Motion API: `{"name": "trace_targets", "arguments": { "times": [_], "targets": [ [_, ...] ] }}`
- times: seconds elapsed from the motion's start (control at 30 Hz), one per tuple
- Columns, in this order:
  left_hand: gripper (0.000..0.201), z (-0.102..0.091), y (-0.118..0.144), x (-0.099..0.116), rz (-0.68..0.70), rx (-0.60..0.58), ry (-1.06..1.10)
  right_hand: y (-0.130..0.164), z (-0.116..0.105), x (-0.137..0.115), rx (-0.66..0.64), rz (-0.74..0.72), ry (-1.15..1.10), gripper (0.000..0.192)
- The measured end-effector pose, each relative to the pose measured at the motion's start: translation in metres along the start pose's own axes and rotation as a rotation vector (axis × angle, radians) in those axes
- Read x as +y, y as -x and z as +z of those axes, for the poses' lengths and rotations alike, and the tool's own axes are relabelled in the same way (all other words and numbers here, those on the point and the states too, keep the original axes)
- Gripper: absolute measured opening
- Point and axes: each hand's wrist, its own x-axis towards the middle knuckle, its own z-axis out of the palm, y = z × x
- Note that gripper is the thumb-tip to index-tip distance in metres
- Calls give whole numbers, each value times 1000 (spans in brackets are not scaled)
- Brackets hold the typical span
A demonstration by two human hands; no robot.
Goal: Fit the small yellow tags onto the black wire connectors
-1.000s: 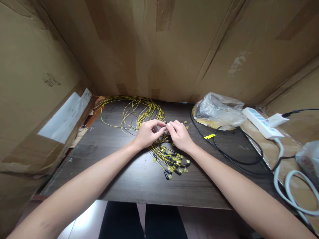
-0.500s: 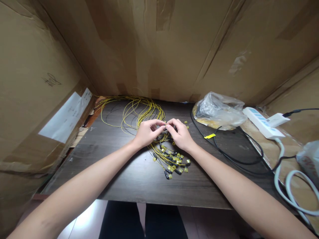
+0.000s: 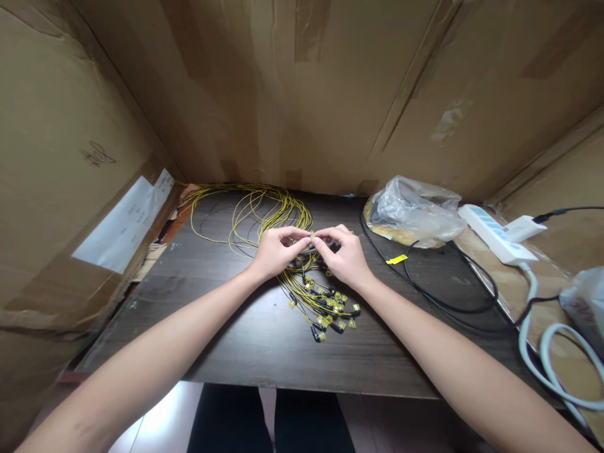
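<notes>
"So, looking down from your head camera, what are your hands doing?"

"Both are pinching. My left hand (image 3: 279, 253) and my right hand (image 3: 344, 257) meet fingertip to fingertip, thumbs and forefingers closed on a small piece (image 3: 312, 236) with a yellowish glint. It's too tiny and blurred for me to tell its shape."

"And where is that, exactly?"

"At the middle of the table (image 3: 226, 333), over the wires (image 3: 285, 214). Those are thin, smooth and yellow, heaped in springy loops behind my left hand and running beneath my fingers towards me."

"What do they end in?"

"A jumble of stubby black plugs (image 3: 315, 331), with see-through yellow caps (image 3: 352, 323), small and blocky, scattered among them. They lie just in front of my hands, on dark wood-grain with a dull sheen."

"Anything off to your right?"

"A crumpled clear plastic bag (image 3: 410, 211), wrinkled all over, yellowish along its base. Near it curves a glossy black cord (image 3: 438, 305) with a flat yellow tag (image 3: 397, 259). Beyond is a long white power strip (image 3: 493, 233), its thick pale cable (image 3: 533, 286) coiling round at the edge."

"And the walls?"

"Brown cardboard (image 3: 330, 100), creased and taped, with white paper (image 3: 117, 229) stuck on the left side."
</notes>
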Motion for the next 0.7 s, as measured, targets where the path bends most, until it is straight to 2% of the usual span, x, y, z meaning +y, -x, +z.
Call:
{"name": "trace_targets", "arguments": {
  "times": [0.17,0.47,0.63,0.7],
  "targets": [
    [27,0,0,-1,-22,2,11,0,1,1,21,-1,-10,10],
    [19,1,2,6,13,22,-71,-1,0,-2,-4,-8,-8,7],
    [19,2,3,6,31,13,-80,-3,1,-1,-117,22,74,32],
    [18,2,4,7,49,-2,-86,-3,1,-1,-172,12,103,34]
  ]
}}
